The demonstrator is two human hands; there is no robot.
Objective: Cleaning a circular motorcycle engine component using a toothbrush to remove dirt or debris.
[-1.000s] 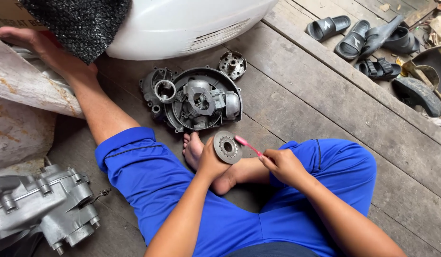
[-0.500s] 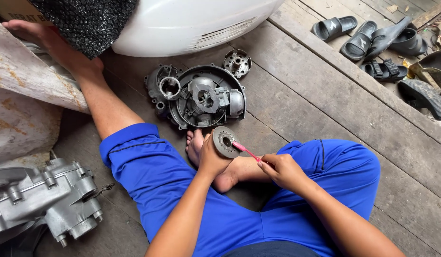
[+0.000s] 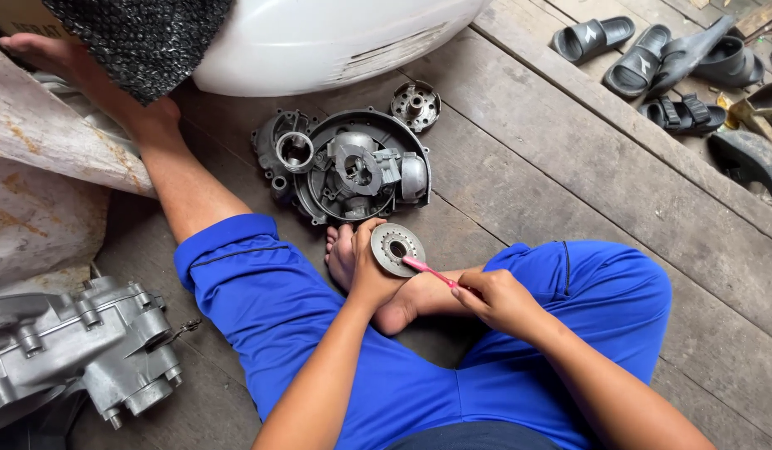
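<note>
Your left hand grasps the round grey metal disc over your foot, face up toward you | your right hand clenches the pink plastic toothbrush, long axis running left-right, head pointing left onto the disc | dark round metal engine cover just beyond | 1 cardboard box corner top left.

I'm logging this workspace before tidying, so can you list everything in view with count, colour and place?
round grey metal disc: one, grey, held in left hand
pink-handled brush: one, pink, in right hand, tip on disc
dark round engine cover: one, dark grey, floor ahead
small metal rotor: one, silver, behind cover
silver engine casing: one, lower left
white scooter body panel: one, top
black sandals: several, top right
wooden plank floor: brown
left hand; right hand
</note>
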